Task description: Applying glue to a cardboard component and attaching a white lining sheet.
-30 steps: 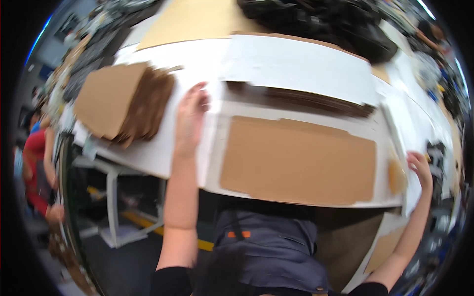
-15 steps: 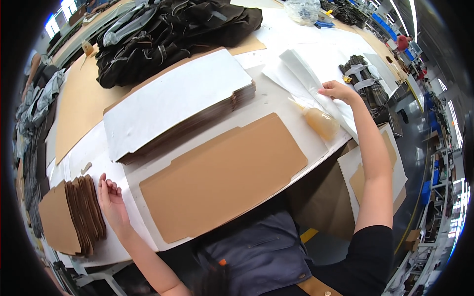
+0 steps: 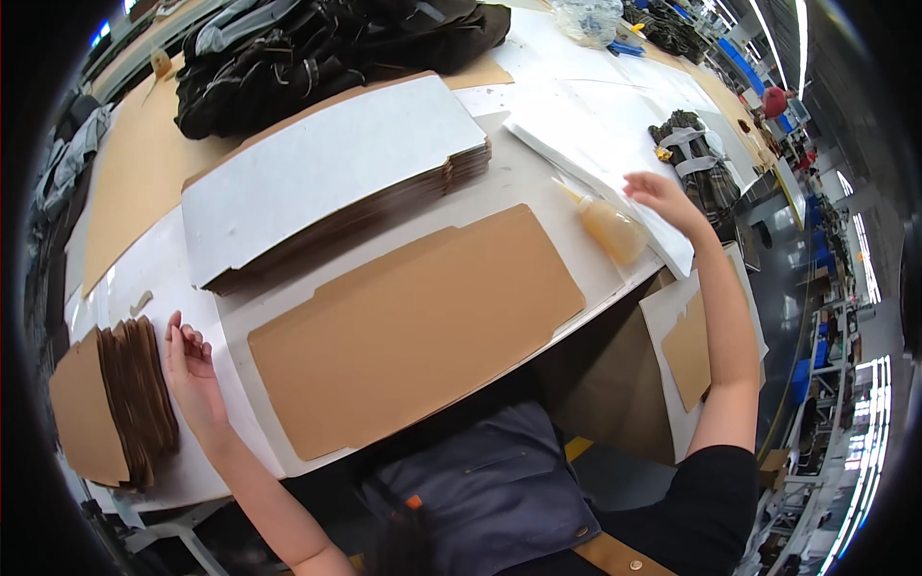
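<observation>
My left hand (image 3: 194, 374) rests palm up with fingers loosely curled and nothing in them, beside a stack of brown cardboard pieces (image 3: 79, 408) at the table's left end. On the right, my right hand (image 3: 663, 202) is open, its fingers slightly bent over folded white paper (image 3: 586, 178). Next to that paper lies a squeeze bottle of amber liquid (image 3: 613, 230) with a pointed nozzle. Between my hands, one large brown cardboard panel (image 3: 418, 331) with notched corners lies flat near the front edge. Behind it stands a stack of similar panels (image 3: 336, 178), its top one white.
A heap of dark garments (image 3: 327, 67) fills the far left of the white table (image 3: 504, 182). Bundled dark cloth (image 3: 701, 158) lies at the right. Below the right edge lean more cardboard sheets (image 3: 687, 350). A person in red (image 3: 774, 102) is far off.
My right hand has let go of the white paper, whose raised fold now lies flatter along the bottle. My left hand stays beside the cardboard stack; the whole view has shifted slightly.
</observation>
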`<action>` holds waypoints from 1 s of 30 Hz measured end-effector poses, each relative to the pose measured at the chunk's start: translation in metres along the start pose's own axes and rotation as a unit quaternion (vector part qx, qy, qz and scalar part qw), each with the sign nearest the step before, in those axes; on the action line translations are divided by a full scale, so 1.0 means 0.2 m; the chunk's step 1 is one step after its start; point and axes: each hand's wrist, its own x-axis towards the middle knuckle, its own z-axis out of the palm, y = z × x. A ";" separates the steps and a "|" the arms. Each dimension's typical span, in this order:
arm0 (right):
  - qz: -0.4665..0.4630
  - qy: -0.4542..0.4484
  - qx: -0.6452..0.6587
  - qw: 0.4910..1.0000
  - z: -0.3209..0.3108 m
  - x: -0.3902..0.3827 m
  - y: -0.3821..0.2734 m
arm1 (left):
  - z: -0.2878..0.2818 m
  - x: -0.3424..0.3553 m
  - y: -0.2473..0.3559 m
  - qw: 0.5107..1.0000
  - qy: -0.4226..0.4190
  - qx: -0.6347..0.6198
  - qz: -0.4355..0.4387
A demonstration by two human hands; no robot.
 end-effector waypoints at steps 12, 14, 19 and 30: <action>0.046 0.156 -0.236 0.958 -0.03 -0.24 0.23 | 0.01 -0.02 -0.01 1.000 -0.007 0.006 -0.001; 0.076 0.100 -0.187 0.974 -0.14 -0.16 0.31 | -0.04 0.00 -0.01 1.000 -0.008 0.005 0.003; 0.143 0.051 -0.090 0.984 -0.24 -0.04 0.41 | -0.04 -0.01 0.01 1.000 -0.015 0.002 0.012; 0.236 -0.037 0.034 0.970 -0.28 -0.05 0.26 | 0.00 -0.04 0.02 0.999 -0.043 -0.025 0.005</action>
